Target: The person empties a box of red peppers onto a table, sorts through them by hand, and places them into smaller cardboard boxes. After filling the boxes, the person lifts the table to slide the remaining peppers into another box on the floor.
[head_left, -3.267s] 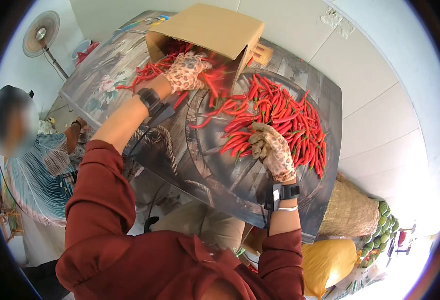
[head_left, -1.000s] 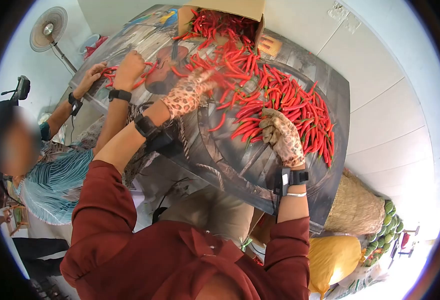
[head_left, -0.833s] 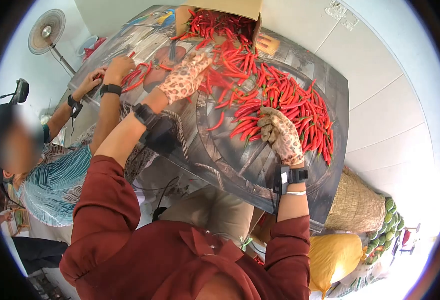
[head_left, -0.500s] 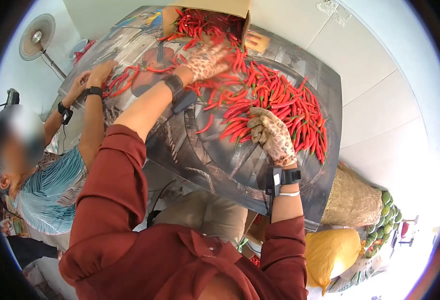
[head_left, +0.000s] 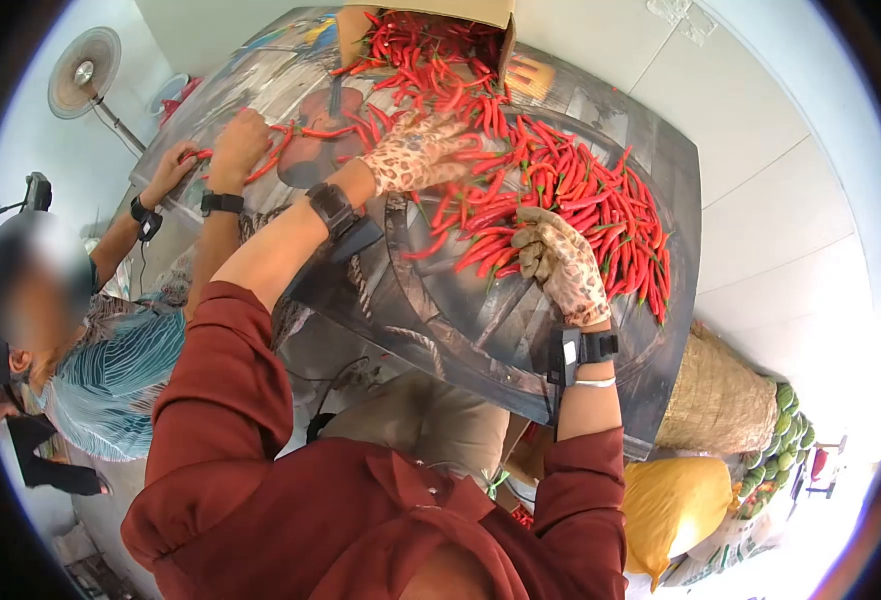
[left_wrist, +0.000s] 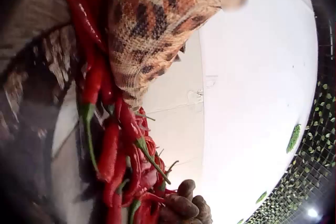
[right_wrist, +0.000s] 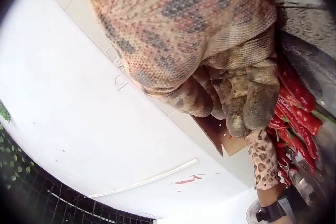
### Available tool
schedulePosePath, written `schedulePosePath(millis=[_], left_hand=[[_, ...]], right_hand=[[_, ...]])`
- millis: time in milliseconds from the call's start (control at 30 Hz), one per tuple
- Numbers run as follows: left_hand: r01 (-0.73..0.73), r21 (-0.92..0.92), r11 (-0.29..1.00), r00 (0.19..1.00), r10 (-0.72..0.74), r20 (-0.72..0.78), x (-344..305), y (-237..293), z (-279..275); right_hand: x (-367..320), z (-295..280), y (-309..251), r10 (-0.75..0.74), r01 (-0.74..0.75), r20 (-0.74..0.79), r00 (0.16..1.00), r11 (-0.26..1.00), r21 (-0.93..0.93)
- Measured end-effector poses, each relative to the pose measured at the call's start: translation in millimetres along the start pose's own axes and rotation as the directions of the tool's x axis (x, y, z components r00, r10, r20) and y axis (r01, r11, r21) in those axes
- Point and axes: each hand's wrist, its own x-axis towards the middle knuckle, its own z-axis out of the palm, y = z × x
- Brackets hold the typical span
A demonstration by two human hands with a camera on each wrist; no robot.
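My left hand (head_left: 416,155), in a leopard-print glove, lies with fingers stretched over red chilies left of the main chili pile (head_left: 586,205). The left wrist view shows that glove (left_wrist: 152,24) right against chilies with green stems (left_wrist: 107,150). At the near edge of the pile rests my right hand (head_left: 561,265), its dirty gloved fingers loosely bent. No chili shows inside those bent fingers (right_wrist: 252,98) in the right wrist view; several chilies (right_wrist: 294,119) lie just beyond them. Behind, a cardboard box (head_left: 431,12) on its side spills chilies from its mouth.
A printed dark table top (head_left: 481,330) carries everything. At left, another person (head_left: 126,370) has both hands (head_left: 241,145) near a few chilies. A fan (head_left: 84,75) stands beyond. To the right are a woven sack (head_left: 716,395), a yellow bag (head_left: 671,510) and green round fruit (head_left: 781,440).
My left hand has come out of the box, sweeping chilies across the table toward the pile. More chilies lie before the box. The other person's hands have reached onto the table. My right hand stays put.
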Motion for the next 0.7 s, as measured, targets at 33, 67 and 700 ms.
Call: schedulePosePath(millis=[33, 67, 700], left_hand=[[0.008, 0.001, 1.000, 1.000, -0.008, -0.001, -4, -4, 0], [0.078, -0.001, 0.997, 0.997, -0.078, -0.020, -8, -10, -2], [0.202, -0.328, 0.923, 0.835, -0.338, -0.435, -101, -89, 18]], right_hand=[[0, 0, 0, -0.002, 0.002, -0.005, 1.000, 1.000, -0.017], [-1, 2, -1, -0.002, 0.002, -0.011, 1.000, 1.000, -0.022], [1, 0, 2, -0.016, 0.016, -0.010, 1.000, 0.999, -0.044]])
